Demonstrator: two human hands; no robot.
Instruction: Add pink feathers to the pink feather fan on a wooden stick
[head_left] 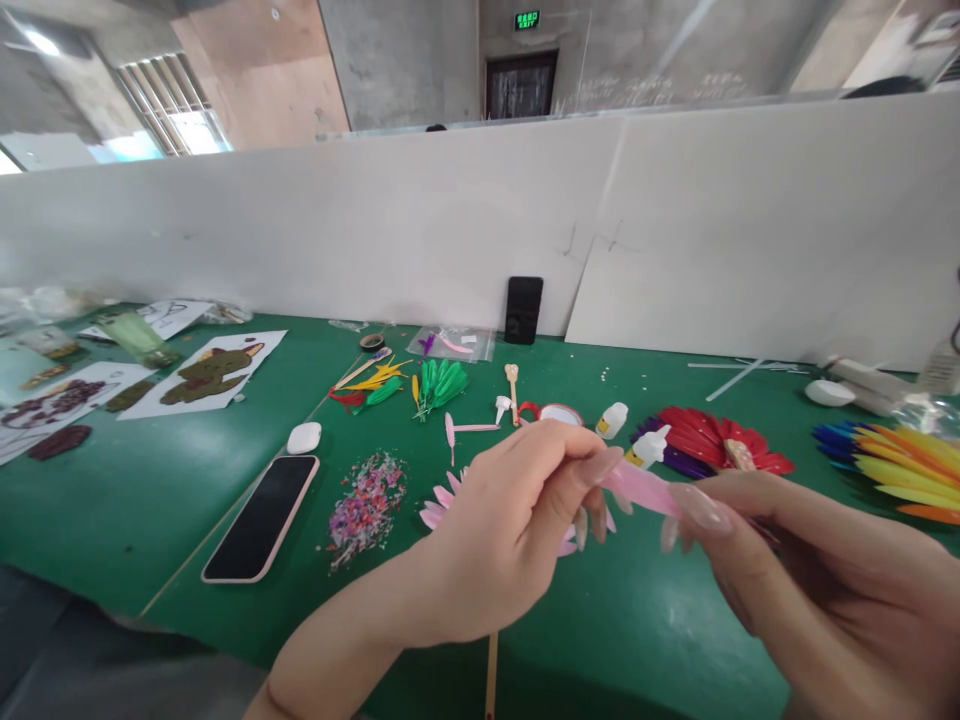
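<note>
Pink strip (641,488): stretched between the left hand (510,540) and the right hand (817,580), raised above the green tabletop (675,640).
Left grip: pinching one end of the strip between thumb and fingers.
Right grip: grasping the other end, thumb on top.
Pink petals (442,503): spread on the tabletop, partly hidden by the left hand.
Stick (492,675): at the near edge, its upper part hidden behind the left forearm.
White bottles (649,446): two, just beyond the strip.
Red petals (697,435): beside the bottles, purple ones at their left.
Yellow petals (900,465): far right, with blue and orange ones.
Green petals (442,385): bunched beyond the left hand.
Bits (367,505): a loose multicoloured pile left of the pink petals.
Pink-edged phone (262,520): flat, left of the bits, a white case (304,437) just beyond.
Black phone (524,310): propped against the white panel (375,220).
</note>
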